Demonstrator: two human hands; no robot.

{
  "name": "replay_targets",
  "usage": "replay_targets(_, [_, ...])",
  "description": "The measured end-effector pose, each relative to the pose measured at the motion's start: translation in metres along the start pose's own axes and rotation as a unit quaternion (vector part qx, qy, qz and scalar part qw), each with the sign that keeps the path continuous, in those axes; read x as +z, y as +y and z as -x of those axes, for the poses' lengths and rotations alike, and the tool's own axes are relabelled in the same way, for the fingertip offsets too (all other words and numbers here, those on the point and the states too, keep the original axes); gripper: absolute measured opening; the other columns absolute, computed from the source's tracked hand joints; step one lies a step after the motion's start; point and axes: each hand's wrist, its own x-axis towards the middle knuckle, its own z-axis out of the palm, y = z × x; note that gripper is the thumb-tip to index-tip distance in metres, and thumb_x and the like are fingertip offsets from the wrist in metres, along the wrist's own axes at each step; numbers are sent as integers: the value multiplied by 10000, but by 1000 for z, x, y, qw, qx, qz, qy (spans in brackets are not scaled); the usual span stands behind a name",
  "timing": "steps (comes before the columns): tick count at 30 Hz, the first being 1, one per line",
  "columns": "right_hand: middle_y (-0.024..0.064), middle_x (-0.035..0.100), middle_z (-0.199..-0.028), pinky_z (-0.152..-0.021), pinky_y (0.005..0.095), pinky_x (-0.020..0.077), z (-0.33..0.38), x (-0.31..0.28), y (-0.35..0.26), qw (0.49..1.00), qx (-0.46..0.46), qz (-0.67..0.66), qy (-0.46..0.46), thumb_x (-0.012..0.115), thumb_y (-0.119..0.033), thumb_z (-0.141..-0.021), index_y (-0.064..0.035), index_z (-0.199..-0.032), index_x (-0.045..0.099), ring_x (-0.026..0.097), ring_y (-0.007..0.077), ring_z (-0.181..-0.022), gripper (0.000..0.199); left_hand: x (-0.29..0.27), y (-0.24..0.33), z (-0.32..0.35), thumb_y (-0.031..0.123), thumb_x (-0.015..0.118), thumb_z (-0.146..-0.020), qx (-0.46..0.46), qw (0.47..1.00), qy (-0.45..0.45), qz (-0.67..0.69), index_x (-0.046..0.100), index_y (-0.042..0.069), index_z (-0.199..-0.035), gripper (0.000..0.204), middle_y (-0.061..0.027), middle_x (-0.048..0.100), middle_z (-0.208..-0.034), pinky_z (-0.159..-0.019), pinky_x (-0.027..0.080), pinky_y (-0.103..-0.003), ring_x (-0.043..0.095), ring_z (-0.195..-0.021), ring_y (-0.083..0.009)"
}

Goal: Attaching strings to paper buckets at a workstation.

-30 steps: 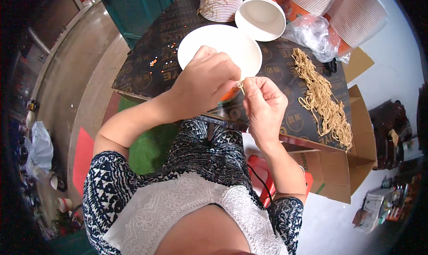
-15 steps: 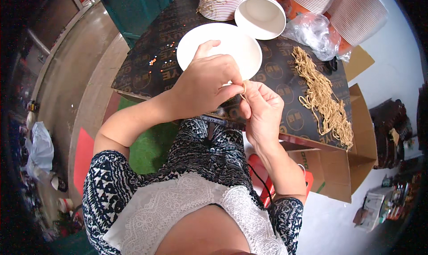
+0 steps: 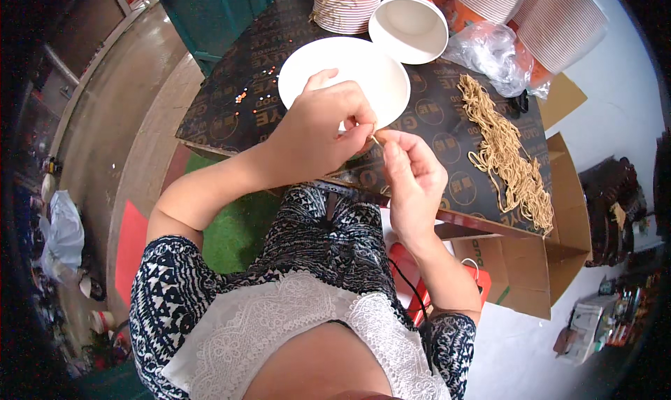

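Note:
My left hand (image 3: 318, 131) and my right hand (image 3: 418, 180) meet at the near edge of the dark table, fingertips almost touching. Between them runs a thin tan string (image 3: 377, 140), pinched at the thumb and forefinger of each hand. The left hand's pinch partly hides its end of the string, and one of its fingers sticks out over a white round dish (image 3: 377, 75). To the right lies a long heap of tan strings (image 3: 504, 152). Small coloured beads (image 3: 241, 96) are scattered on the tabletop, left of the dish.
Behind the dish, a white paper bowl (image 3: 409, 29) lies tipped beside a stack of bowls (image 3: 347, 5) with tan string on its side. More stacked bowls (image 3: 563, 22) and crumpled clear plastic (image 3: 489, 54) fill the back right. A cardboard box (image 3: 521, 270) stands below the table's right side.
The loop of string near my fingertips has become a short straight strand. My right hand has shifted slightly right and down, its thumb straighter; my left hand has barely moved.

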Motion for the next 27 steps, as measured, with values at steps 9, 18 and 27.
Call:
replay_targets(9, [106,602,-688,-487,341,419,25,-30,3,823,-363,437,-20,691,32,-750,-28,-844,653,544,261,-527,118,-7,-4,-3,55,556,-896,-172,980,-39,96,569,-25,-820,111,-106,600,-750,-692,475,-291,581,-741,-151])
replay_targets(18, [115,610,-720,-517,370,439,20,-47,9,811,-367,453,-40,668,26,-764,-28,-861,631,558,273,-566,117,-14,-16,-12,92,551,-908,-165,984,-50,56,579,-24,-816,150,-91,584,-705,-642,464,-297,567,-678,-153])
replay_targets(27, [112,632,-762,-617,299,475,0,-86,3,885,-214,407,77,629,-25,-896,12,-885,644,599,196,-659,41,-60,-111,-4,-107,618,-756,-5,970,-204,-132,625,110,-1175,472,-98,357,-1539,-1145,302,-435,312,-1401,-370])
